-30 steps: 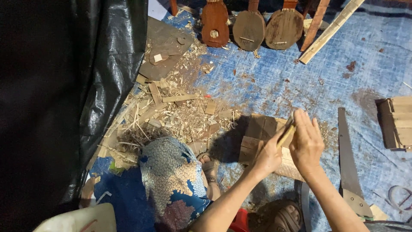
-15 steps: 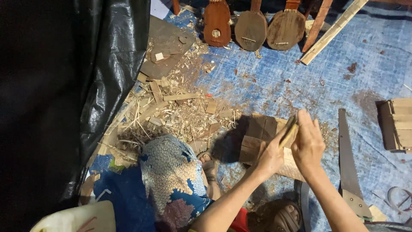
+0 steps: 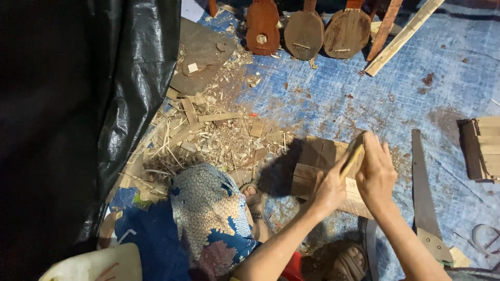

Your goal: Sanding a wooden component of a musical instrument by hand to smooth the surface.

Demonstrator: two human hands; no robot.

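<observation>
My left hand (image 3: 328, 190) grips the lower end of a thin pale wooden stick (image 3: 352, 158), which stands tilted between both hands. My right hand (image 3: 376, 174) presses flat against the stick's upper part, fingers straight and together. Both hands hover over a stack of dark wooden blocks (image 3: 312, 166) lying on the blue tarp (image 3: 338, 99). My knee in patterned cloth (image 3: 208, 208) is at lower centre, with a sandalled foot (image 3: 254, 200) beside it.
A handsaw (image 3: 424, 198) lies to the right of my hands. A heap of wood shavings and offcuts (image 3: 208, 135) spreads to the left. Three small instrument bodies (image 3: 304, 31) lean at the top. A wooden crate (image 3: 482, 148) sits at the right edge, black plastic sheeting (image 3: 78, 119) on the left.
My hands and the stick have barely shifted; the right hand has slid slightly along the stick. Everything else is unchanged.
</observation>
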